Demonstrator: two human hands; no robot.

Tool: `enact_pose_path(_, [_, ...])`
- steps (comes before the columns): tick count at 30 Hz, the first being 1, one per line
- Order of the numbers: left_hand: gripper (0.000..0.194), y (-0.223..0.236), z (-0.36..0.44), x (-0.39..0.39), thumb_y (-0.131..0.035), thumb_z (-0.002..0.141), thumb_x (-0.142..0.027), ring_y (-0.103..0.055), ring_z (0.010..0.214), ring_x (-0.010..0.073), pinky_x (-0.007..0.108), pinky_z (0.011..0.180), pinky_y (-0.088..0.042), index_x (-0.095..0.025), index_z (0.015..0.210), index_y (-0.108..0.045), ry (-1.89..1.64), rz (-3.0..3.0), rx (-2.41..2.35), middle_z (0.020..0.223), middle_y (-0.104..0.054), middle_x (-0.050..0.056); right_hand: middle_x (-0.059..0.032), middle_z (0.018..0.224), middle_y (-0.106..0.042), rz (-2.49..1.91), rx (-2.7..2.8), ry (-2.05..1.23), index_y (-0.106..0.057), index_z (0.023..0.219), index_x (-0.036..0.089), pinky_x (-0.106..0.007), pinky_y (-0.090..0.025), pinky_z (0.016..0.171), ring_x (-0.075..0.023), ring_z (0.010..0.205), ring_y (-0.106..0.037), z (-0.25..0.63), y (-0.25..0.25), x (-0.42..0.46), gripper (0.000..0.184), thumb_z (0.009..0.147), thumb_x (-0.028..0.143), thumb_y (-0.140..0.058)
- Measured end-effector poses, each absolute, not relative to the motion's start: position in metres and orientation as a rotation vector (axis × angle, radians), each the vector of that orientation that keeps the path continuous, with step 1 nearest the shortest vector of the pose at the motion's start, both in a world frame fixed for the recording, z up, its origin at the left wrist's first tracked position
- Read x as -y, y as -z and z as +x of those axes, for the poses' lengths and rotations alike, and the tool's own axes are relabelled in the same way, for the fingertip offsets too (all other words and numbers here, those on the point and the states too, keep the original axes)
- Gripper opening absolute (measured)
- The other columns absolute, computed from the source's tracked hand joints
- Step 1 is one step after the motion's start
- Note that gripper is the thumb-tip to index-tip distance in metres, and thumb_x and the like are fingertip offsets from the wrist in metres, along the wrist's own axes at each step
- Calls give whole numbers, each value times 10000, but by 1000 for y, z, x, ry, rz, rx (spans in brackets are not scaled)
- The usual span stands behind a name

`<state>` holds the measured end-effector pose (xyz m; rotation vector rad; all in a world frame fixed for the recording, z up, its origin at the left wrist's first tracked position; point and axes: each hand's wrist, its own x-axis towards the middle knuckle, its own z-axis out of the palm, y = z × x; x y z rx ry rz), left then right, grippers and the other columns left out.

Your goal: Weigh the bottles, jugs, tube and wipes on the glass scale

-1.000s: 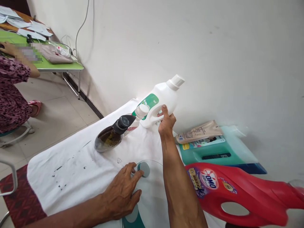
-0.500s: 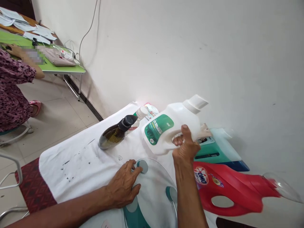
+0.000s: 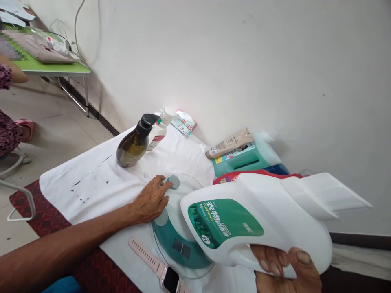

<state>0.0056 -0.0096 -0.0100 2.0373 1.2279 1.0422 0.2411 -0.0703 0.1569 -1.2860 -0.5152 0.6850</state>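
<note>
The white-draped surface point(image 3: 180, 156) spreads left of and beyond the right grip point(image 3: 301, 278), which curls fingers and thumb round the handle of the white bottle point(image 3: 241, 221). The bottle lies just beyond that grip, tilted nearly flat, long axis running sideways: base left, cap right. The right hand is nearer; the left grip point(image 3: 151, 199) is well apart, past the base, loosely spread with fingertips at the scale point(image 3: 168, 240). The bottle overlaps the scale's right side in view; whether they touch, I cannot tell. Beyond the right grip lie a red bottle point(image 3: 227, 178) and green jug point(image 3: 227, 167); left of it, a watch point(image 3: 171, 280).
</note>
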Motion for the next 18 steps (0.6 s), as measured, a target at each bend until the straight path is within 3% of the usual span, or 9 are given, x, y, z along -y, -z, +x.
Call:
enact_pose_path(7, [418,10,4,7,-495,1012,-209,-587,1229,305,551,1080,-547,-181,1428,-517,-1029,2074,-1215,1375,-471,173,105,461,-337,-1254,528,-639,-379,525,214,-181,-357,389,-28,413,-303,248,-139,86,551,442,355,-905])
enact_pose_path(12, [435,9,2,5,-515,1002,-219,-575,1260,316,568,1092,-539,-197,1436,-516,-1000,2070,-1206,1377,-467,164,59,517,-415,-1181,769,-652,-464,525,212,-246,-398,418,-76,440,-388,255,-131,92,498,610,474,-879])
enact_pose_path(15, [443,8,1,5,-514,1002,-236,-582,1257,323,578,1082,-544,-195,1442,-513,-969,2070,-1207,1389,-466,170,2,636,-549,-1141,846,-584,-668,729,217,-327,-511,526,-175,604,-569,258,-124,95,427,808,632,-730])
enact_pose_path(18, [437,6,1,4,-505,1010,-249,-584,1257,323,586,1081,-545,-207,1446,-511,-943,2080,-1207,1390,-468,167,-52,883,-692,-1111,793,-472,-741,1035,237,-438,-609,722,-267,900,-687,261,-112,95,523,937,703,-523])
